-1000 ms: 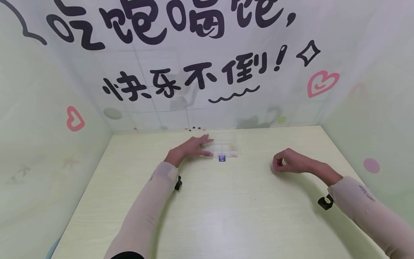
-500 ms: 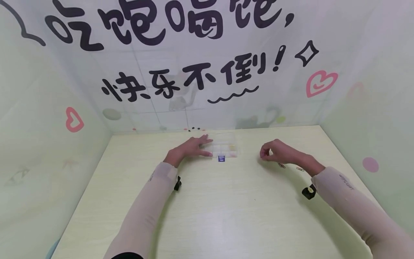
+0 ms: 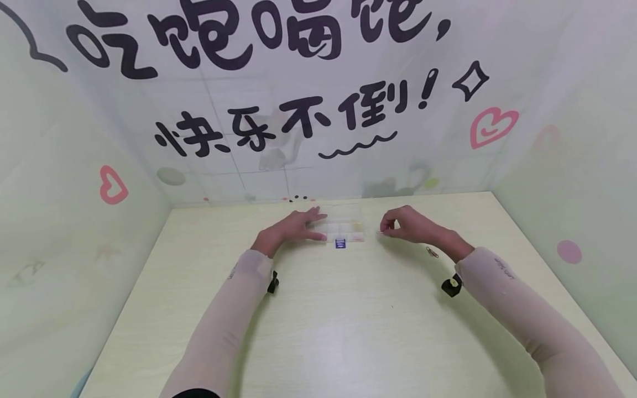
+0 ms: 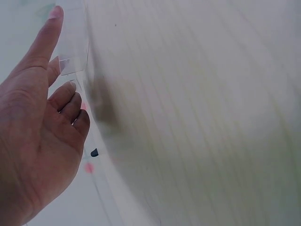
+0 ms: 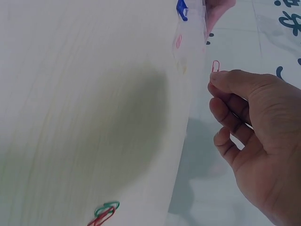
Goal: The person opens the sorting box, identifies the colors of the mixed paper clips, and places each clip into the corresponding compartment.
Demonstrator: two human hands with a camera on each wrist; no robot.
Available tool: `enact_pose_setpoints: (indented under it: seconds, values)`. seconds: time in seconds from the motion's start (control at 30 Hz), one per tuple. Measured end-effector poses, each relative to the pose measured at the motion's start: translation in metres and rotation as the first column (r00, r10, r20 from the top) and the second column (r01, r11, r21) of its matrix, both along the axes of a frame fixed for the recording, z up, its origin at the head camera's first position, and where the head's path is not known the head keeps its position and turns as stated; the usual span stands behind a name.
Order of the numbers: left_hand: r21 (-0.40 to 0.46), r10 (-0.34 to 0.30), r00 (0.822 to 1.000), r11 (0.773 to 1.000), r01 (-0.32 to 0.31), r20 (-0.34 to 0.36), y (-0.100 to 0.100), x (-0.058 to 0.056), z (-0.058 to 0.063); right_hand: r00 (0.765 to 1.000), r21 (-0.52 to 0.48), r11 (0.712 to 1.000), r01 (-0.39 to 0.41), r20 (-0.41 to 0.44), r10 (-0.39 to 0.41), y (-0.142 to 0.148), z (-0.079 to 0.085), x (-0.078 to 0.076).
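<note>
A clear plastic compartment box [image 3: 343,228] stands near the back of the table, a small blue piece [image 3: 340,243] at its front. My left hand [image 3: 294,225] holds the box's left end, thumb along the front and fingers behind; the left wrist view shows its other fingers loosely bent. Just right of the box, my right hand [image 3: 410,224] pinches a pinkish-red paper clip [image 5: 216,65] between thumb and forefinger, apart from the box. Inside the box lie a pink paper clip [image 5: 178,41] and something yellowish [image 3: 357,226].
Below my right wrist, a green paper clip [image 5: 111,205] and a red one [image 5: 104,216] lie together on the table [image 3: 318,331]. A white printed wall sheet [image 3: 278,182] rises directly behind the box. Side sheets flank the table.
My right hand has moved left and slightly back, bringing it closer to the box. The paper clips on the table have come into sight behind it. My left hand stays in place.
</note>
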State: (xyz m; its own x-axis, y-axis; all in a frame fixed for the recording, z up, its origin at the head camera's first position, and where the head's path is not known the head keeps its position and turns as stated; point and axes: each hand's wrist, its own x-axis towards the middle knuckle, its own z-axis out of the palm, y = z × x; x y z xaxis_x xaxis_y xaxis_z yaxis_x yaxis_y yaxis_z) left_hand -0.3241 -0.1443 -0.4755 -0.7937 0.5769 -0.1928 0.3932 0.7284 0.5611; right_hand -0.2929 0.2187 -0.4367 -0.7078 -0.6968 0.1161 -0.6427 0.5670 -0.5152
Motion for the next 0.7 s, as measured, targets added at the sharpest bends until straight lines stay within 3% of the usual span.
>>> enact_pose_setpoints:
  seconds: [0.7]
  values:
    - [0.005,-0.005,1.000,1.000,0.005,-0.003,0.000,0.001,0.000,0.998,-0.056,0.998,0.030,-0.057,-0.034,-0.043,-0.012,-0.016]
